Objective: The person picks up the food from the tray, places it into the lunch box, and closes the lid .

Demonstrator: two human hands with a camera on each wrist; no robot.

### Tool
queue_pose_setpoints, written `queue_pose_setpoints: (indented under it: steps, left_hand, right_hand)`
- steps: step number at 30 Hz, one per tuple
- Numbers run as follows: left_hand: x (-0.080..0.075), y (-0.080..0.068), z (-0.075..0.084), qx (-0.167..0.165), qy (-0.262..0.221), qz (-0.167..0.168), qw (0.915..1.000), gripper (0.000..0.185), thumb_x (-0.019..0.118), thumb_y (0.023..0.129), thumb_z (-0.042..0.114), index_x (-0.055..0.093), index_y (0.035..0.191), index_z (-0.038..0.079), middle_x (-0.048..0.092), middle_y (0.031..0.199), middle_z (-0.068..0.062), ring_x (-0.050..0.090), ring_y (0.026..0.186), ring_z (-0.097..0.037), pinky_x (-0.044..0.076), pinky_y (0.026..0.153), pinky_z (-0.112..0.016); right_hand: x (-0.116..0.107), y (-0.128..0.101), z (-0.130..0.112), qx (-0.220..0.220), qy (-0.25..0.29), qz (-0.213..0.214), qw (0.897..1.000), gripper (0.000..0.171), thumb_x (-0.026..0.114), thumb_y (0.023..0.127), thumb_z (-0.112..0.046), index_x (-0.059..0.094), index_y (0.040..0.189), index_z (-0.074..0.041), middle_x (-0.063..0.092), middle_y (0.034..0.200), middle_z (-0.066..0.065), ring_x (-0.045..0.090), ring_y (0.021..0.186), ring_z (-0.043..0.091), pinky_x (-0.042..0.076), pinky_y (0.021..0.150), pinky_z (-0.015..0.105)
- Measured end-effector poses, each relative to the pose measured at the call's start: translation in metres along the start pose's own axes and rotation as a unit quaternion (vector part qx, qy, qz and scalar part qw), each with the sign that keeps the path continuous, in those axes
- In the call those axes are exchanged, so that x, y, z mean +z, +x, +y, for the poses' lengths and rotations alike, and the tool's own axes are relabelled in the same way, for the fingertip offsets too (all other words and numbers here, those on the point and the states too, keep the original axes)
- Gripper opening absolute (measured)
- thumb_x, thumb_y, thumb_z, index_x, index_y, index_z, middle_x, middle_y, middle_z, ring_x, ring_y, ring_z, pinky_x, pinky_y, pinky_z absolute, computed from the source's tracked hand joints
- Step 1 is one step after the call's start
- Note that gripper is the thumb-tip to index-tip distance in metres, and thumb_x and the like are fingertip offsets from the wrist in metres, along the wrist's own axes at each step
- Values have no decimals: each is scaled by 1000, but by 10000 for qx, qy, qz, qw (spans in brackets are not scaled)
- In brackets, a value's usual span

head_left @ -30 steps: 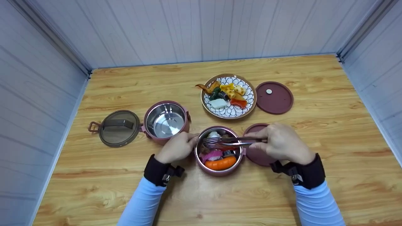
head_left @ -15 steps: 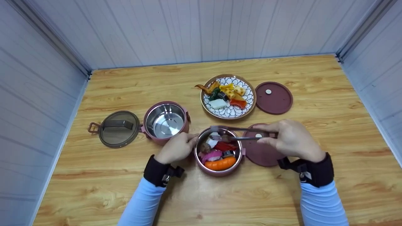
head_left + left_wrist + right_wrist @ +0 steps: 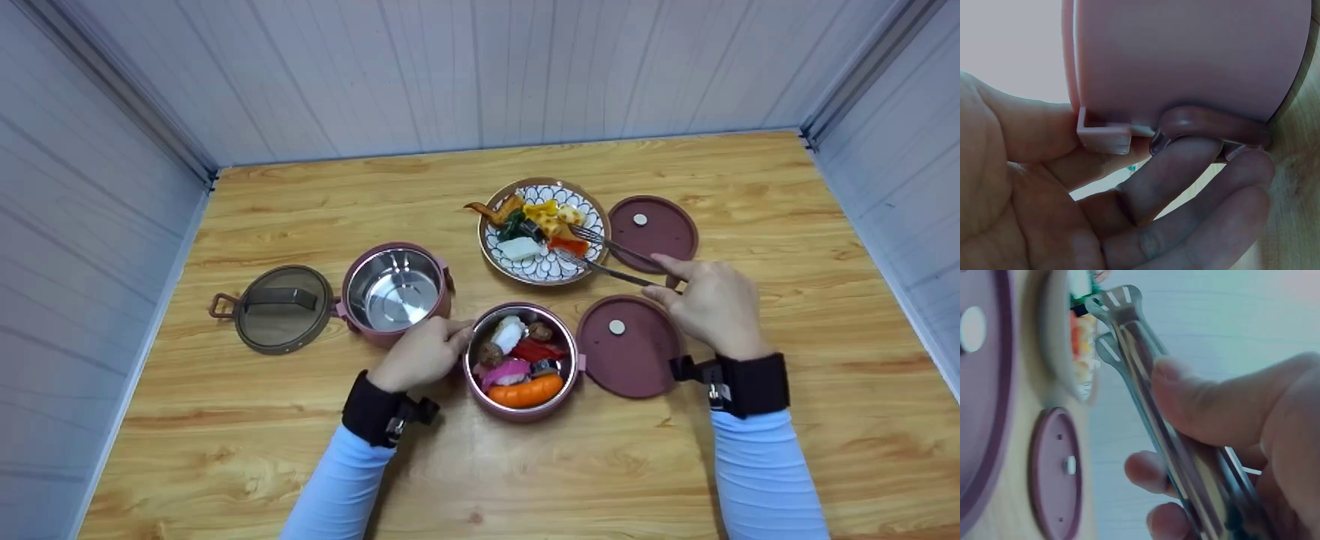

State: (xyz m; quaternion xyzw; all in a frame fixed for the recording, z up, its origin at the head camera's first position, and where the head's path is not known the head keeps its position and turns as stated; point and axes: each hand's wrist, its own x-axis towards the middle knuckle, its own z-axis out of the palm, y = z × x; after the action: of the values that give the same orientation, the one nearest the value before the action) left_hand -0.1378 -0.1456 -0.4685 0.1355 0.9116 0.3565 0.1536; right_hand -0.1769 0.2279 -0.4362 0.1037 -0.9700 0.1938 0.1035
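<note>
— What is the right hand [image 3: 709, 304] doing?

— It is gripping the metal tongs [image 3: 611, 259], thumb on top and fingers curled underneath, and reaching forward and to its left so the tips are hanging over the patterned plate [image 3: 589, 264] of food pieces [image 3: 544, 225]. The tips are standing slightly apart and holding nothing that I can see; they are nearest the orange-red piece [image 3: 568, 244].

— And the left hand [image 3: 420, 356]?

— It is resting against the side of the pink container [image 3: 480, 401], fingers curled around its wall and touching a small side tab [image 3: 1103, 135]. The container is sitting just to that hand's right, already filled with food.

— What could be going wrong from here?

— I'm judging that the smooth tong tips could be slipping off a slick piece, dropping it onto the table or onto the pink lid [image 3: 626, 345] lying just in front of the right wrist. The container is also looking crowded, so another piece might be rolling off the pile.

— Anything else nearby?

— A second lid [image 3: 654, 231] is lying beside the tongs, and an empty steel-lined bowl [image 3: 396, 289] is sitting just beyond the left hand.
</note>
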Motion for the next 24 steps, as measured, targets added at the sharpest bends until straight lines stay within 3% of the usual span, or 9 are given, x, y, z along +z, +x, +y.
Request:
queue_pose_setpoints:
  steps: [8, 12, 16, 19, 24]
  left_hand:
    - [0, 0, 1, -6, -42, -36, 10000, 32, 50, 104, 24, 65, 78, 13, 38, 58, 8, 43, 55, -10, 38, 57, -30]
    - [-2, 0, 1, 10, -12, -11, 10000, 32, 49, 104, 24, 67, 81, 11, 38, 58, 8, 43, 56, -10, 39, 57, -31]
    - [-2, -1, 1, 3, 62, 14, 10000, 30, 50, 104, 23, 71, 87, 9, 37, 58, 7, 43, 56, -11, 39, 58, -31]
    - [-1, 0, 1, 16, 91, -18, 10000, 30, 49, 104, 24, 70, 88, 10, 37, 59, 7, 42, 55, -11, 39, 58, -31]
    - [0, 0, 0, 35, 107, -47, 9999, 30, 49, 104, 25, 65, 82, 13, 36, 59, 7, 42, 55, -10, 38, 57, -31]
  right_hand:
    - [14, 3, 0, 72, -225, 89, 9997, 50, 83, 79, -31, 70, 125, -14, 38, 45, 2, 29, 43, 17, 24, 39, 35]
    - [17, 6, -4, -86, -259, 169, 9995, 49, 84, 79, -29, 71, 123, -13, 45, 48, 8, 31, 42, 17, 26, 39, 35]
    - [16, 9, -9, -109, -322, 72, 9994, 47, 83, 81, -29, 71, 123, -13, 65, 72, 21, 34, 44, 18, 29, 40, 37]
    - [13, 10, -11, -82, -481, -78, 9988, 46, 81, 82, -28, 70, 124, -13, 70, 86, 22, 37, 45, 20, 30, 40, 37]
    - [5, 16, -13, -411, -822, -92, 9957, 43, 81, 82, -28, 72, 121, -13, 68, 77, 17, 48, 47, 26, 31, 39, 37]
